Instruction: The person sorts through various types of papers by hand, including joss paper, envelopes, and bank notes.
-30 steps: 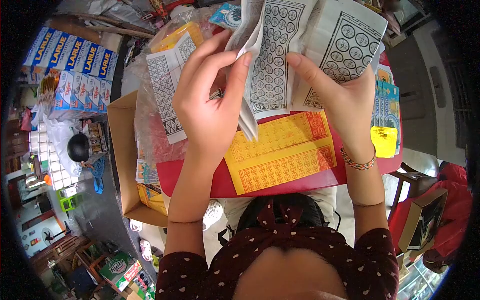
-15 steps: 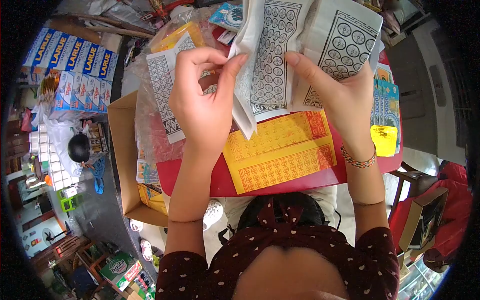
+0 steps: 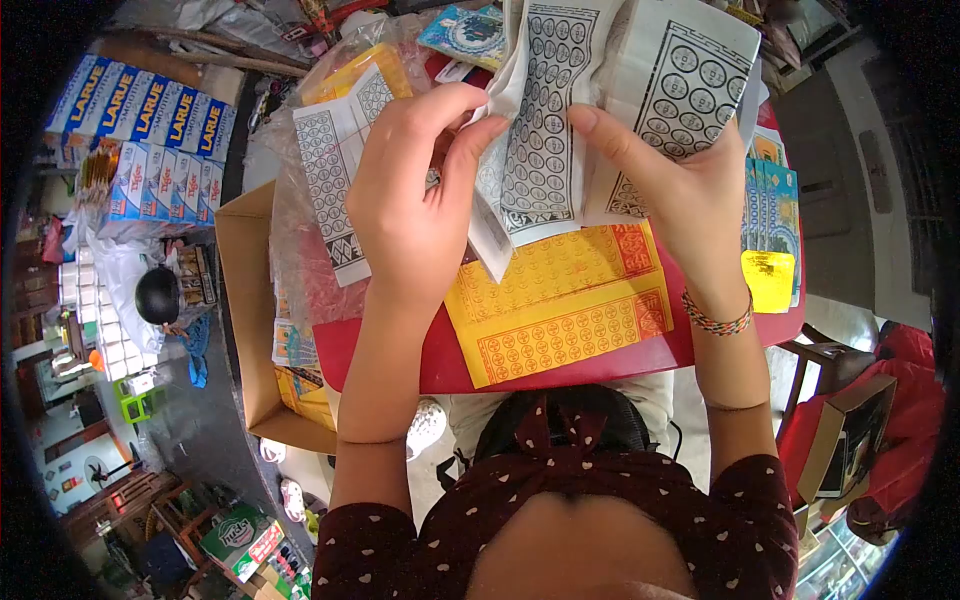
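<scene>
A stack of thin white printed paper sheets (image 3: 552, 130), marked with black rings, is held up above the red table (image 3: 430, 370). My right hand (image 3: 690, 190) grips its right part, thumb on top and the other fingers hidden behind. At the left edge, my left hand (image 3: 425, 180) pinches the folded margin of a sheet between thumb and fingers. Below the stack lies a yellow paper sheet (image 3: 560, 300) with red print. Another white printed sheet (image 3: 335, 180) rests on clear plastic wrap (image 3: 290, 230) beside my left hand.
At the table's left stands an open cardboard box (image 3: 245, 300) with papers inside. Blue printed notes (image 3: 770, 205) and a yellow packet (image 3: 768, 282) lie at the right. Stacked Larue cartons (image 3: 140, 105) stand far left. A boxed item (image 3: 850, 440) sits lower right.
My left hand has shifted slightly right along with the sheet's left edge, its fingers closing further over the margin. My right hand has barely moved.
</scene>
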